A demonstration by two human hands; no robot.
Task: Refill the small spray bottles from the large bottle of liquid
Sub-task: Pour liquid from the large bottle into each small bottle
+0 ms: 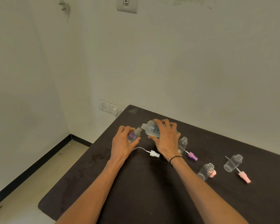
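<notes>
A dark surface (136, 191) is carrying the things, one rounded corner lying against the pale wall. A white spray cap (153, 154) with a curved tube is lying near the middle. Three clear uncapped small bottles (183, 143) (206, 171) (233, 163) are standing to the right. A purple spray cap (192, 156) and two pink spray caps (212, 173) (244, 176) are lying beside them.

Large clear bottle (153, 130) tilted, open neck over a small uncapped spray bottle (134, 135); three more empty bottles (183, 143) stand open.
</notes>
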